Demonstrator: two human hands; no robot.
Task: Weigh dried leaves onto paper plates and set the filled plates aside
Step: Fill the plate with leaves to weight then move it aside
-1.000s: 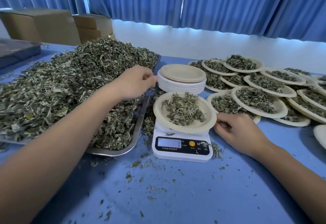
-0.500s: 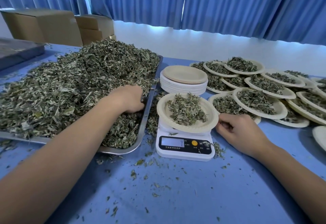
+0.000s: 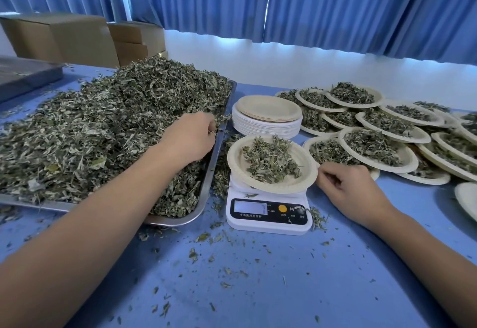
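A paper plate with a small heap of dried leaves sits on the white digital scale. To its left a steel tray is piled high with dried leaves. My left hand is at the tray's right edge, with its fingers curled into the pile around a pinch of leaves. My right hand rests on the table beside the scale, fingers loosely curled, fingertips at the plate's right rim.
A stack of empty plates stands behind the scale. Several filled plates overlap at the right, and an empty plate pokes in at the right edge. Cardboard boxes and a dark tray are at the back left. Leaf crumbs litter the blue table.
My left hand dropped from above the tray into the leaf pile and has now come up a little at the tray's right edge. My right hand has stayed by the plate's rim.
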